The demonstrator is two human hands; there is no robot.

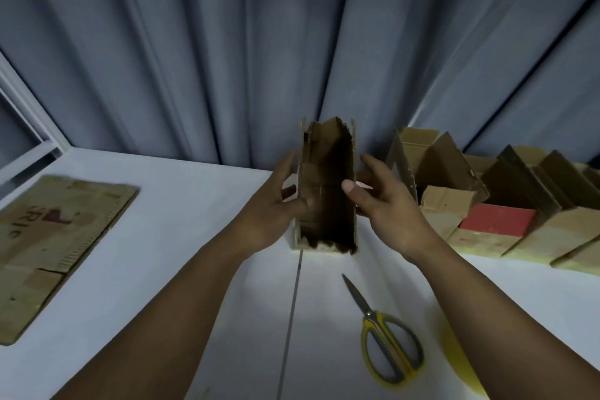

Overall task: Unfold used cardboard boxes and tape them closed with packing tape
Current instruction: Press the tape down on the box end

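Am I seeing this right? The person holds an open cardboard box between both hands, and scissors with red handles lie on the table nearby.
Nearly. The scissors have yellow handles, not red, as the head view shows. The rest is right: the left hand and right hand hold the open cardboard box, and the scissors lie on the table nearby.

You are working in dim, bluish light. A paler patch is glowing on the white table (181, 221) toward six o'clock, beside the scissors (368, 310). The cardboard box (328, 191) interior is reading nearly black. The curtain (292, 42) folds are fanning outward at the edges, and everything is looking soft and smeared.
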